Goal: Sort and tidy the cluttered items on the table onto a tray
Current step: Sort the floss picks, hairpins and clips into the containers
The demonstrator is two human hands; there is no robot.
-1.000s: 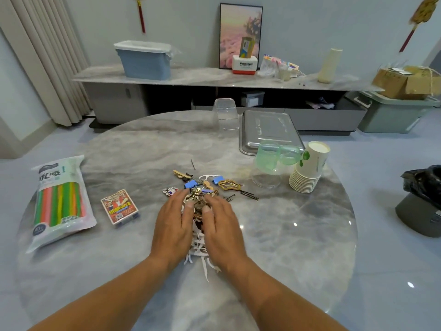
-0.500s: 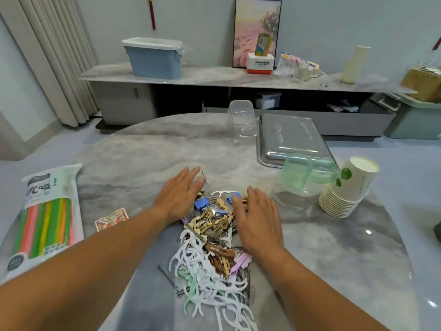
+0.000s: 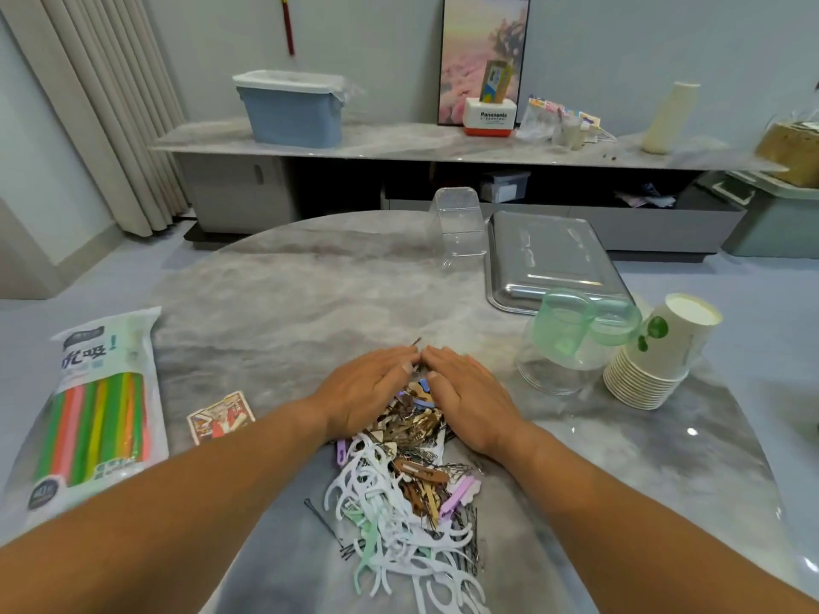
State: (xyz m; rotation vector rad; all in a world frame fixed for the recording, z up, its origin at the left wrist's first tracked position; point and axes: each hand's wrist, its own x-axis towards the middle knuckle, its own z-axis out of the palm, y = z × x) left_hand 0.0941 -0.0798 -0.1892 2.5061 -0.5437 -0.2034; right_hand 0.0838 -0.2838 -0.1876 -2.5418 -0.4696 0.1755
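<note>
the pile of small items [image 3: 399,471] at lower centre is cupped at its far end by the left hand [image 3: 363,392] and right hand [image 3: 465,392], fingers flat and fingertips meeting, while the tray [image 3: 549,263] is seen upper right, nearer the right hand.

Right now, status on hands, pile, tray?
Left hand and right hand flat, fingertips meeting over the clutter pile. Metal tray bare, far right. Clear jar, paper cups between.

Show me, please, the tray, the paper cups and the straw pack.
tray [image 3: 549,259]: head view, bare middle of its floor.
paper cups [image 3: 664,343]: head view, top cup's side.
straw pack [image 3: 95,418]: head view, coloured straws.
</note>
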